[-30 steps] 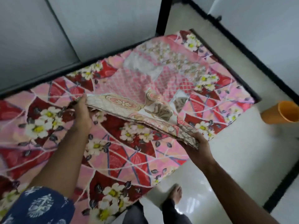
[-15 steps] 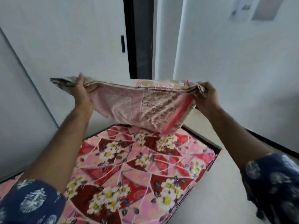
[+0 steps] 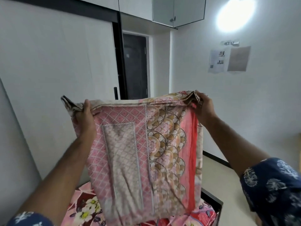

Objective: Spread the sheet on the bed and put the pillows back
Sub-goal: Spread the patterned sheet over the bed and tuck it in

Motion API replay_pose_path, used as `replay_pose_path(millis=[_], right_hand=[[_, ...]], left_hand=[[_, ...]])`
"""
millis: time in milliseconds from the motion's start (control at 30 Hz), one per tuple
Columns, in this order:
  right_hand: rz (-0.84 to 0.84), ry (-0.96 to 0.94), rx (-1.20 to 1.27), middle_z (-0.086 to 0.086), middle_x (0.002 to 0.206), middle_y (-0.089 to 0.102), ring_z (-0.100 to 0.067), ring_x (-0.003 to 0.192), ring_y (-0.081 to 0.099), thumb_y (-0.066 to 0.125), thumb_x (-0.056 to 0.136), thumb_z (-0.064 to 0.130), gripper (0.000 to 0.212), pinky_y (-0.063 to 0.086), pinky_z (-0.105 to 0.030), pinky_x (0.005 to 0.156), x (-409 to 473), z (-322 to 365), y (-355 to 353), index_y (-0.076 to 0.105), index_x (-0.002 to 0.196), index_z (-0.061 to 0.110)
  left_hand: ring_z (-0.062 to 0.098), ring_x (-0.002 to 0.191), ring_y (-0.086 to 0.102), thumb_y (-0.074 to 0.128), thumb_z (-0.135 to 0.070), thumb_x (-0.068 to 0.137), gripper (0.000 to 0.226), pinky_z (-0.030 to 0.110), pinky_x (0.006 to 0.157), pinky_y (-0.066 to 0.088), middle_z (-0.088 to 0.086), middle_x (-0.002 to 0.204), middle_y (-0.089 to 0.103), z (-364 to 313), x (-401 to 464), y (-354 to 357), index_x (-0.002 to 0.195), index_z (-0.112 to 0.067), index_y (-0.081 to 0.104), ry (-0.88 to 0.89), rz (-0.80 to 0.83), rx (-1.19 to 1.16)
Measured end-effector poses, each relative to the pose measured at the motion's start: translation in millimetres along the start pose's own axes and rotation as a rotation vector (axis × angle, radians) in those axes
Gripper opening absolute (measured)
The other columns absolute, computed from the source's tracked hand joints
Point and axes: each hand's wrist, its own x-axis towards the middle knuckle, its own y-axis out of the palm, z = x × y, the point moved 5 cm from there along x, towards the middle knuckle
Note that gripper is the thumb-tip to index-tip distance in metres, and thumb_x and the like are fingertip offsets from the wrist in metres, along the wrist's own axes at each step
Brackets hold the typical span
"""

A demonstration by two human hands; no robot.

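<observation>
A folded pink and beige patterned sheet (image 3: 143,154) hangs in the air in front of me, above the bed. My left hand (image 3: 85,116) grips its upper left corner. My right hand (image 3: 203,108) grips its upper right corner. The cloth drops down in partly unfolded layers, with a red strip along its right side. Below it lies the bed (image 3: 84,207), covered in a red and pink floral fabric and mostly hidden behind the hanging sheet. No pillows are in view.
A white wall panel (image 3: 57,70) stands close on the left. A dark doorway (image 3: 135,66) is straight ahead. Papers (image 3: 229,59) are stuck on the right wall under a bright lamp (image 3: 234,13). The bed's black frame corner (image 3: 211,199) shows at lower right, beside pale floor.
Both hands have lifted the folded sheet from the bed up to chest height. The sheet now hangs down longer, partly unfolded. My view has tilted up toward the walls and doorway.
</observation>
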Motion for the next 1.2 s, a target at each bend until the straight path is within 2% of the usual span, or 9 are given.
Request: replay_pose_path(millis=[100, 200, 333, 433, 667, 800, 900, 1033, 1200], right_hand=[[0.010, 0.005, -0.006, -0.009, 0.089, 0.068, -0.024, 0.086, 0.066, 0.060, 0.097, 0.028, 0.021, 0.053, -0.039, 0.084, 31.4, -4.4, -17.7, 0.066, 0.095, 0.008], [0.046, 0.035, -0.049, -0.006, 0.085, 0.071, -0.019, 0.081, 0.069, 0.052, 0.103, 0.026, 0.024, 0.058, -0.033, 0.075, 66.6, -13.0, -29.2, 0.066, 0.094, 0.008], [0.057, 0.097, -0.154, -0.006, 0.080, 0.075, -0.019, 0.076, 0.073, 0.046, 0.106, 0.022, 0.030, 0.060, -0.030, 0.070, 128.9, -45.4, -55.9, 0.068, 0.095, 0.006], [0.056, 0.193, -0.275, -0.008, 0.084, 0.076, -0.022, 0.079, 0.072, 0.044, 0.106, 0.023, 0.031, 0.058, -0.032, 0.073, 169.2, -92.3, -80.8, 0.069, 0.097, 0.007], [0.087, 0.513, -0.440, -0.011, 0.095, 0.075, -0.023, 0.087, 0.073, 0.044, 0.106, 0.025, 0.032, 0.053, -0.029, 0.069, 219.4, -250.0, -144.0, 0.071, 0.104, 0.008], [0.038, 0.690, -0.506, -0.005, 0.077, 0.070, -0.020, 0.070, 0.062, 0.048, 0.105, 0.033, 0.032, 0.041, -0.031, 0.067, 238.5, -342.5, -181.5, 0.065, 0.086, 0.013], [-0.021, 0.833, -0.483, -0.004, 0.076, 0.070, -0.022, 0.071, 0.064, 0.049, 0.103, 0.032, 0.027, 0.038, -0.037, 0.076, 267.3, -404.7, -199.6, 0.065, 0.089, 0.015], [0.107, 0.822, -0.396, -0.025, 0.085, 0.064, -0.020, 0.048, 0.060, 0.052, 0.090, 0.028, 0.051, 0.043, -0.025, 0.040, 378.2, -468.5, -169.4, 0.061, 0.113, -0.017], [0.247, 0.559, -0.063, -0.006, 0.081, 0.065, -0.017, 0.069, 0.065, 0.055, 0.100, 0.023, 0.020, 0.058, -0.032, 0.063, 530.4, -374.5, -1.4, 0.066, 0.089, 0.011]], left_hand=[[0.024, 0.113, 0.067, 0.063, -0.091, 0.064, 0.106, 0.038, 0.101, 0.054, 0.002, 0.126, 0.069, 25.3, 11.3, 13.7, 0.132, -0.009, 0.059, 0.010, -0.094, 0.085], [0.016, 0.104, 0.060, 0.058, -0.046, 0.099, 0.055, -0.002, 0.067, 0.041, 0.002, 0.117, 0.063, 22.7, -10.2, 50.0, 0.125, 0.002, 0.063, 0.155, -0.148, 0.129], [0.021, 0.103, 0.065, 0.062, -0.041, 0.096, 0.050, 0.018, 0.081, 0.050, 0.005, 0.114, 0.066, 70.6, 12.7, 75.7, 0.120, 0.002, 0.065, 0.205, -0.250, 0.134], [0.027, 0.098, 0.071, 0.070, -0.056, 0.076, 0.053, 0.047, 0.093, 0.057, 0.004, 0.105, 0.074, 127.5, 42.8, 67.2, 0.101, -0.009, 0.070, 0.077, -0.299, 0.198], [0.019, 0.056, 0.056, 0.059, -0.045, 0.094, 0.024, 0.027, 0.049, 0.042, 0.002, 0.078, 0.068, 267.0, 14.8, 18.7, 0.094, -0.021, 0.059, -0.459, -0.297, 0.447], [0.021, 0.044, 0.056, 0.045, -0.042, 0.104, 0.038, 0.027, 0.050, 0.039, 0.000, 0.052, 0.064, 351.8, -29.7, -8.3, 0.079, -0.015, 0.056, -0.771, -0.321, 0.463], [0.028, 0.057, 0.052, 0.045, -0.039, 0.103, 0.033, 0.032, 0.057, 0.041, 0.008, 0.066, 0.064, 410.0, -39.8, -5.8, 0.092, -0.013, 0.061, -0.874, -0.403, 0.429], [0.029, 0.080, 0.062, 0.049, -0.047, 0.098, 0.038, 0.040, 0.057, 0.054, 0.014, 0.116, 0.063, 431.1, 61.0, 36.9, 0.125, -0.021, 0.057, -0.722, -0.444, 0.313], [0.034, 0.121, 0.058, 0.039, -0.047, 0.106, 0.040, 0.061, 0.101, 0.044, 0.013, 0.138, 0.057, 295.8, 254.8, 174.9, 0.130, -0.017, 0.050, -0.247, -0.430, 0.108]])
